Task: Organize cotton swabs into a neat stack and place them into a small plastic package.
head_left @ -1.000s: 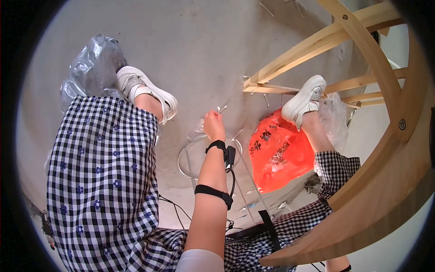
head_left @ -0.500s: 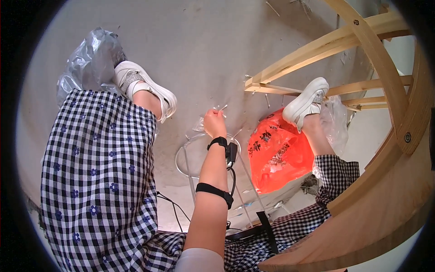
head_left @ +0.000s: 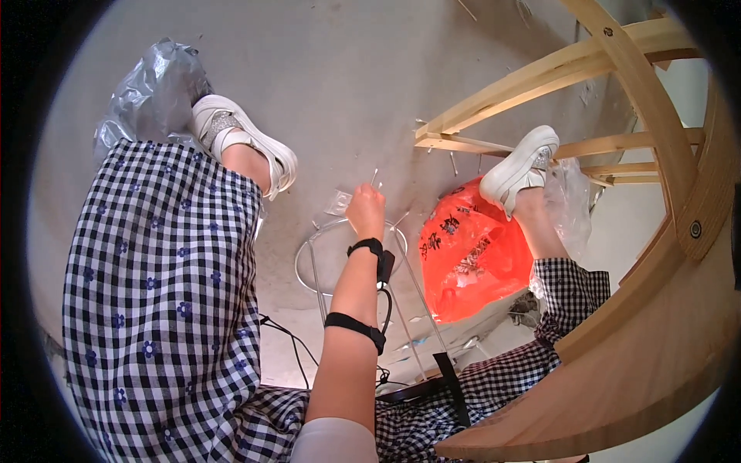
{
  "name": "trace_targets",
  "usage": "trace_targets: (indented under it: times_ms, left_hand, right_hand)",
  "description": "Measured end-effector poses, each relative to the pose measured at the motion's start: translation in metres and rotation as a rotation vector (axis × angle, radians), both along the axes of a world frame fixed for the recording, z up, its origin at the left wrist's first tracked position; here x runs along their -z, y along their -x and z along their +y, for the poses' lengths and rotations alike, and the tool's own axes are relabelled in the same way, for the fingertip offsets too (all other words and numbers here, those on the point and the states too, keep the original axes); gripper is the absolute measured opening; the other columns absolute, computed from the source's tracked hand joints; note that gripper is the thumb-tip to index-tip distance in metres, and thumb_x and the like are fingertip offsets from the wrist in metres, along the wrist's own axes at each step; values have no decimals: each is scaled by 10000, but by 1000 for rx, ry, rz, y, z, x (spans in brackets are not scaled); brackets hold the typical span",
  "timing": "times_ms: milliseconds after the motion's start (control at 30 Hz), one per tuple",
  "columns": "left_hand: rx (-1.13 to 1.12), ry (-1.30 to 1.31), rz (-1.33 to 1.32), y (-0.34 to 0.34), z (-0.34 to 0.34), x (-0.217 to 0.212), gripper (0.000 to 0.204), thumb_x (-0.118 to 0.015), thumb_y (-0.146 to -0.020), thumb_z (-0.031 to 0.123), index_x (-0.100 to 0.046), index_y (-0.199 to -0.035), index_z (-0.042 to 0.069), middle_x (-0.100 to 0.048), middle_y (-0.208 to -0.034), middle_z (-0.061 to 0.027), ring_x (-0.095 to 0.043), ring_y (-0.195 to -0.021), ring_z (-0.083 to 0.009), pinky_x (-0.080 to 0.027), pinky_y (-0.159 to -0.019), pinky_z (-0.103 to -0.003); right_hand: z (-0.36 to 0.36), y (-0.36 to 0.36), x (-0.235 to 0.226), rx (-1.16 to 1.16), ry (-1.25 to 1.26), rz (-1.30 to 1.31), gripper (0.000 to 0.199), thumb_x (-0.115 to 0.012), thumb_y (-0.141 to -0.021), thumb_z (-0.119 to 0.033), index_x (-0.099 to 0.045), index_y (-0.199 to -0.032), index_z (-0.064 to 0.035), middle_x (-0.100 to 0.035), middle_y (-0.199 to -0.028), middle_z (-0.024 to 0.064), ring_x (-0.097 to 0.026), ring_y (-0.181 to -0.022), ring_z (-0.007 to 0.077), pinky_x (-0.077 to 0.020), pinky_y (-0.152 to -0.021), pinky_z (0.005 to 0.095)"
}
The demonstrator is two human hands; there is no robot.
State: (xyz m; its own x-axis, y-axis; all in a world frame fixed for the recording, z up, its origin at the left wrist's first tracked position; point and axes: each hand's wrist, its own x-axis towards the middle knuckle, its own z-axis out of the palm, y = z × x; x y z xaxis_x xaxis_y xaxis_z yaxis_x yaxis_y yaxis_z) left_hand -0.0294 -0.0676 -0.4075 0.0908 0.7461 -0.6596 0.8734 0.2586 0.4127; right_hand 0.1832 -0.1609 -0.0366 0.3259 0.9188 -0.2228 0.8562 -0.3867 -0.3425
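My left hand (head_left: 366, 210) is low over the floor between my feet, beyond a round metal ring on thin legs (head_left: 299, 272). Its fingers are closed in a pinch on a cotton swab (head_left: 376, 176), which points up past the fingertips. A small clear plastic wrapper (head_left: 337, 202) lies on the floor just left of the hand. Black straps with a small box and a cable circle the wrist and forearm. The right hand is out of view.
A red plastic bag (head_left: 471, 262) sits by my right shoe (head_left: 521, 171), with a wooden frame (head_left: 509, 96) beyond and to its right. A grey plastic bag (head_left: 154, 92) is behind my left shoe (head_left: 251, 147). Thin white sticks lie scattered on the floor.
The swab at my fingertips has swung from pointing right to more upright. The clear wrapper now shows more fully beside the hand. The whole view has shifted slightly.
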Motion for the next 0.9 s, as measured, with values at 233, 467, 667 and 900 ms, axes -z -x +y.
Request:
trace_targets:
  times_ms: [233, 467, 667, 900]
  left_hand:
    - [-256, 28, 25, 2, -6, -7, 90, -648, -824, 175, -673, -842, 90, -673, -897, -83, -649, -811, -307, -507, -693, -433]
    - [-38, -39, 81, 0, 8, 10, 99, -646, -821, 169, -685, -806, 80, -678, -844, -104, -660, -763, -319, -513, -661, -449]
    - [21, -19, 54, -3, 2, 9, 108, -641, -792, 179, -697, -797, 87, -695, -831, -127, -666, -734, -348, -521, -645, -461]
    - [-258, 128, -578, -86, -63, -126, 146, -682, -772, 222, -679, -834, 90, -664, -763, -135, -654, -708, -328, -504, -631, -425]
  right_hand:
    - [7, -9, 21, 2, 1, 0, 377, -574, -911, -344, -660, -1128, -49, -651, -1149, 163, -591, -1085, 344, -419, -957, 453]
    - [15, -23, 37, -2, 21, 7, 363, -581, -909, -332, -650, -1130, -52, -648, -1142, 155, -594, -1071, 330, -428, -939, 440]
    - [15, -28, 46, 23, 39, 13, 353, -588, -908, -322, -642, -1132, -55, -646, -1137, 148, -596, -1059, 317, -436, -924, 429]
    - [8, -39, 54, 44, 60, 3, 342, -595, -906, -310, -633, -1135, -59, -643, -1130, 140, -598, -1045, 302, -446, -906, 415]
